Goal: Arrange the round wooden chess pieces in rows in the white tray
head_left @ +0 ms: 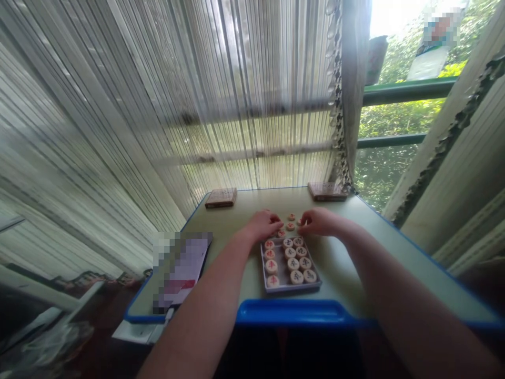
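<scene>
Just beyond an open box tray (290, 289), my left hand (265, 224) is closed, its fingertips on a Chinese chess piece partly hidden beneath them. Facing it from the right, my right hand (315, 221) pinches another Chinese chess piece (299, 221) at its thumb and fingertips, only its edge showing. Between the hands lie several loose red-marked pieces, among them a far piece (291, 216), a middle piece (290, 227) and a near piece (281, 233). In the tray, red-marked pieces (271, 266) form a left column and dark-marked pieces (292, 264) fill two right columns.
Two flat wooden boxes, a left box (221, 197) and a right box (327, 191), lie at the table's far corners. A blurred-out flat device (185, 268) rests at the left edge. The table (339, 284) has a blue rim; a string curtain (256, 95) hangs behind it.
</scene>
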{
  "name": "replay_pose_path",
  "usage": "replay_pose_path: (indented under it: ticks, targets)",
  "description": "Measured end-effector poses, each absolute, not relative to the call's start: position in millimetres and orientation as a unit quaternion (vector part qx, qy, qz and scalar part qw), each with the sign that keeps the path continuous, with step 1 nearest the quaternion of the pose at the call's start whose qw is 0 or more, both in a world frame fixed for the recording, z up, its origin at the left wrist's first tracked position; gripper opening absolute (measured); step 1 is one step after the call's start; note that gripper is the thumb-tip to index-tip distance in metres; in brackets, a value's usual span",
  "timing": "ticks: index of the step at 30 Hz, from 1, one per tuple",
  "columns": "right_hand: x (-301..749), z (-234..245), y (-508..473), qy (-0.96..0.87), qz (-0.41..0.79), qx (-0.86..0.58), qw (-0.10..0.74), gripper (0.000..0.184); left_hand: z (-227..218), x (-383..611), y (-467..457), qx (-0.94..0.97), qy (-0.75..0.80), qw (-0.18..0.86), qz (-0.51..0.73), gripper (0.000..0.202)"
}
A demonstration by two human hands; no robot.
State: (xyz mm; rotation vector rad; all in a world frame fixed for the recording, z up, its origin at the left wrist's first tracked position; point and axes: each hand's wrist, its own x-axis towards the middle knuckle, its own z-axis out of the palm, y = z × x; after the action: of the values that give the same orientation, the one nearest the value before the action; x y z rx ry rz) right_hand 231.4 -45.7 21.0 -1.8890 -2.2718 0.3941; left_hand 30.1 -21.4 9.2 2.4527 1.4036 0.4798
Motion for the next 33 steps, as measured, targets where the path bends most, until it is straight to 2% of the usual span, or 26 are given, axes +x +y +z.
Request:
replay_pose_path:
  ticks: [4, 7, 11, 16, 20, 26, 33]
  targets:
    - [233.1, 16.2, -40.3, -0.759, 0.102, -0.631, 0.126, 0.033, 8.3, 29.8, -18.5, 0.841, 0.488, 0.116, 0.202, 0.032]
    - [231.0, 10.3, -36.3, -0.762, 0.064, -0.625, 0.155, 0.035, 6.5, 30.3, -16.6, 0.849, 0.478, 0.135, 0.180, 0.030]
    - [225.9, 4.0, -34.2, -0.755, 0.092, -0.632, 0.152, 0.029, 7.5, 31.9, -17.2, 0.845, 0.492, 0.146, 0.152, 0.027]
    - [222.6, -2.7, -32.0, -0.772, 0.063, -0.604, 0.189, 0.028, 8.6, 32.1, -18.8, 0.852, 0.476, 0.133, 0.171, 0.028]
    - [222.7, -4.0, -30.5, -0.769, 0.065, -0.608, 0.186, 0.027, 7.3, 32.1, -18.9, 0.862, 0.454, 0.146, 0.172, 0.029]
    - [222.1, -5.8, -26.5, -0.754, 0.074, -0.618, 0.210, 0.036, 8.0, 31.6, -15.8, 0.860, 0.466, 0.121, 0.166, 0.028]
    - [222.5, -7.9, -24.6, -0.738, 0.117, -0.623, 0.230, 0.027, 7.4, 33.6, -11.7, 0.852, 0.485, 0.142, 0.138, 0.028]
